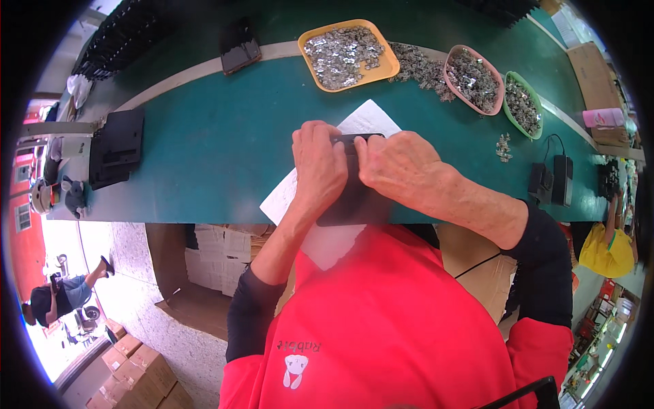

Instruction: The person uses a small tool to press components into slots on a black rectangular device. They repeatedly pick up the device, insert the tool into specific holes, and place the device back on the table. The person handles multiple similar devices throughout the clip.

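A dark, flat black plastic casing [354, 194] lies in front of me over a white sheet [370, 117] at the table's near edge. My left hand [319, 162] is closed around its left side, fingers curled over the far end. From the right, my right hand [402, 163] is closed at the far right corner, fingertips pressed on the far edge. Whether a small part is pinched under those fingers is hidden. Beyond my hands, a yellow tray [392, 63] holds many small metal clips [344, 51].
More metal clips sit in a pink basket [447, 75], in a green basket [507, 102] and loose [417, 67] between the containers. Black casings [117, 146] stand at the left, with another black piece [240, 51] farther back. Black devices [561, 180] with a cord lie right. Cardboard boxes [197, 310] are below.
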Demonstrator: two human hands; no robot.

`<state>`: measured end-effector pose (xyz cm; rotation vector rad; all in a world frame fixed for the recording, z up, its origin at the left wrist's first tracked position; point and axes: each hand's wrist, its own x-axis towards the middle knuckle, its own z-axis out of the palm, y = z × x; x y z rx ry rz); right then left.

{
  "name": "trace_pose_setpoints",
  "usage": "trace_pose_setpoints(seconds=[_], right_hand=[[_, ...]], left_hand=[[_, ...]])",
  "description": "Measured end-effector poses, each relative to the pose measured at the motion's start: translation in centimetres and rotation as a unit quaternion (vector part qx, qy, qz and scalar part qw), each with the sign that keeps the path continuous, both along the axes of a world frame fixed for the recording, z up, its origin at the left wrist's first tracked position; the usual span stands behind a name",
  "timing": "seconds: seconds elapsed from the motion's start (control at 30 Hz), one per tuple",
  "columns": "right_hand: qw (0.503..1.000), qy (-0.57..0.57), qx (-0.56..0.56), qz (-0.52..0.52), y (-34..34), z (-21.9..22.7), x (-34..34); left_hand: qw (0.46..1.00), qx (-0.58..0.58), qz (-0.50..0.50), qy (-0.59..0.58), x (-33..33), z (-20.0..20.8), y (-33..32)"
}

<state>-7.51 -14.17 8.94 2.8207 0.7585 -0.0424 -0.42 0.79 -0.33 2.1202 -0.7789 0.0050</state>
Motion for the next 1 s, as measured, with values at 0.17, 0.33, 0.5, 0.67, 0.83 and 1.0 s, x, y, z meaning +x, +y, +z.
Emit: trace_pose_setpoints(seconds=[0.17, 0.33, 0.5, 0.67, 0.83, 1.0], right_hand=[[0.997, 0.058, 0.040, -0.037, 1.3, 0.7, 0.9], [0.995, 0.017, 0.068, -0.070, -0.1, -0.9, 0.6], [0.950, 0.041, 0.212, -0.224, -1.3, -1.3, -1.2], [0.891, -0.037, 0.371, -0.258, -1.1, -5.2, -2.6], [0.888, -0.064, 0.365, -0.271, -0.7, -6.3, -3.1], [0.886, -0.072, 0.364, -0.278, -0.6, -6.6, -3.1]], left_hand=[[1.000, -0.007, 0.002, -0.028, 0.5, -0.2, -0.1], [0.999, 0.004, 0.022, -0.028, 0.6, 0.3, -0.2], [0.997, 0.077, -0.027, 0.012, 2.3, 3.5, 0.0], [0.981, 0.110, -0.045, -0.152, 5.7, 4.4, -3.7], [0.961, 0.182, -0.097, -0.184, 8.0, 2.4, -7.2], [0.964, 0.181, -0.089, -0.173, 8.5, 1.1, -7.6]])
